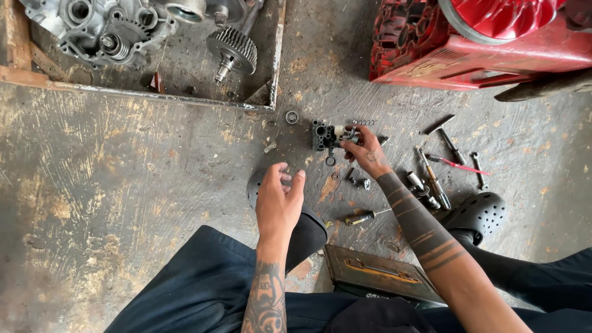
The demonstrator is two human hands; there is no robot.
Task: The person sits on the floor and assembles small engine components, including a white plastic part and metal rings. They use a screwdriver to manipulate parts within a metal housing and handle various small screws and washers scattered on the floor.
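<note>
Dark trousers [203, 290] sit nearest; left hand [279, 203] hovers, fingers loosely apart, empty, while right hand [365, 150] fingers pinch a small grey metal block [322, 135] on the concrete floor [123, 185].

right hand [365, 150] touches a small metal block [323, 135] on the floor; left hand [279, 200] hovers open

gear shaft [232, 50], engine casing [102, 28], screwdriver [365, 216]
</note>
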